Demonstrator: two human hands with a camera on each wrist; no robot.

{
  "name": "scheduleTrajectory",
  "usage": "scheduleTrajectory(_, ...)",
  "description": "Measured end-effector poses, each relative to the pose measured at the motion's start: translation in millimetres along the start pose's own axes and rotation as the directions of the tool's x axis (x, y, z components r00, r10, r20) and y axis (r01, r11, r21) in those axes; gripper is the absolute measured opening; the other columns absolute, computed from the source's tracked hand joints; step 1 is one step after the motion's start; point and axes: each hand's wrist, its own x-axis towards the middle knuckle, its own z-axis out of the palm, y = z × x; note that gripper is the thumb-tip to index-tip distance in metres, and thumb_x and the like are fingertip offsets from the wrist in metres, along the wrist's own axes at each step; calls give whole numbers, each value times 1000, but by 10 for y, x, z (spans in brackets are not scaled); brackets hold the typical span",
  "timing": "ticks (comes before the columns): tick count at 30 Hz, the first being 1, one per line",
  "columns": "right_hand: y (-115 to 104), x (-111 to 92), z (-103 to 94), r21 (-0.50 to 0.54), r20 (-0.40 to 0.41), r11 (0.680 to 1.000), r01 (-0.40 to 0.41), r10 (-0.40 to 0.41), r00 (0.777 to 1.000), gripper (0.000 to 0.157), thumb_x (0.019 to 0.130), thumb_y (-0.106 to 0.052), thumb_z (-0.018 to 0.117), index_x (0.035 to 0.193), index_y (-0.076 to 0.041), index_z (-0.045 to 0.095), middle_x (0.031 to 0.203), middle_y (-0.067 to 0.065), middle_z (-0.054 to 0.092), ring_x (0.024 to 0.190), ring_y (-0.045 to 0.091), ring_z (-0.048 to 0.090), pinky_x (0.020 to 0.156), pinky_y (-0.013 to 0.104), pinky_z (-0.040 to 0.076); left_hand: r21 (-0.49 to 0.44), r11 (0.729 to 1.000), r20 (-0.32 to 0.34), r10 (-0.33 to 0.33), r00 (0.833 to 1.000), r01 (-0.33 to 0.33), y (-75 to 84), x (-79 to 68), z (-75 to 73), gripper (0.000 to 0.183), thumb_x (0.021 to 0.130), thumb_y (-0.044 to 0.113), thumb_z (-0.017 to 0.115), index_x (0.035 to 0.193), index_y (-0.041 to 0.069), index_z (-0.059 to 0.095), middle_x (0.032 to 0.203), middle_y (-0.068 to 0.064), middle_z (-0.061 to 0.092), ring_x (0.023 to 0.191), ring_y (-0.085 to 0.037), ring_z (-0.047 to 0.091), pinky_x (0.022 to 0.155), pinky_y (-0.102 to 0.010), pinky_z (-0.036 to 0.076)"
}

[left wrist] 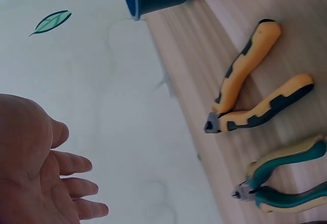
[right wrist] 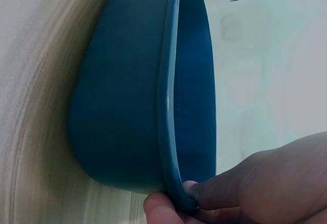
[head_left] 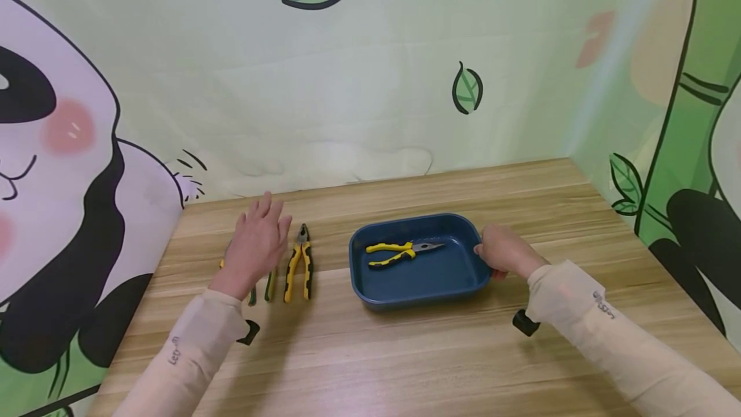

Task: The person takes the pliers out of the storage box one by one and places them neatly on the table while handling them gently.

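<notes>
My left hand [head_left: 255,250] is held over the tools at the left, fingers extended and holding nothing. Beneath it, green-and-tan-handled pliers [left wrist: 265,172] are largely covered in the head view, but the left wrist view shows them with handles spread. Just right of that hand lie yellow-and-black pliers [head_left: 302,248], jaws pointing to the wall. My right hand [head_left: 509,251] pinches the right end of a blue rectangular basin [head_left: 428,280], thumb inside the rim and fingers outside. Inside the basin are yellow-handled needle-nose pliers [head_left: 410,253], tip to the right.
The wooden table [head_left: 370,352] ends at a printed cloth wall [head_left: 370,82] behind, with another wall side at the right. A small yellow tool part [head_left: 222,264] peeks out left of my left hand. Dark wrist cameras hang under both sleeves.
</notes>
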Motion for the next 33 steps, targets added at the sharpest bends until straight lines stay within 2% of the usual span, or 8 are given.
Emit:
scheduleTrajectory(5, -15, -13, 0, -8, -5, 1000, 4, -4, 1000, 22, 101, -1, 56, 83, 8, 65, 55, 8, 64, 48, 21, 67, 59, 35, 59, 2, 1000, -12, 13, 1000, -13, 34, 30, -101, 53, 114, 25, 32, 154, -10, 36, 162, -34, 23, 148, -56, 21, 115, -71, 20)
scheduleTrajectory(17, -2, -4, 2, -8, -6, 1000, 0, 0, 1000, 21, 102, -1, 56, 84, 8, 64, 56, 9, 64, 47, 19, 67, 61, 35, 60, 25, 1000, 13, 4, 1000, -4, 102, 124, -388, 57, 115, 29, 27, 157, -9, 28, 164, -33, 19, 150, -54, 15, 117, -69, 17)
scheduleTrajectory(26, -2, -29, 8, -12, -14, 1000, 21, -22, 1000, 23, 102, -1, 56, 82, 7, 64, 54, 8, 63, 46, 19, 66, 60, 35, 60, 36, 999, -2, 17, 1000, -17, 127, 157, -518, 59, 115, 32, 24, 159, -7, 26, 165, -31, 17, 151, -53, 14, 118, -68, 15)
scheduleTrajectory(33, -7, -27, 8, -9, -16, 1000, 25, -25, 1000, 23, 102, -1, 56, 82, 7, 64, 54, 8, 63, 46, 19, 66, 60, 35, 60, 25, 1000, 0, 1, 1000, -1, 150, 180, -605, 60, 115, 33, 25, 160, -5, 23, 167, -29, 12, 152, -51, 10, 119, -67, 12)
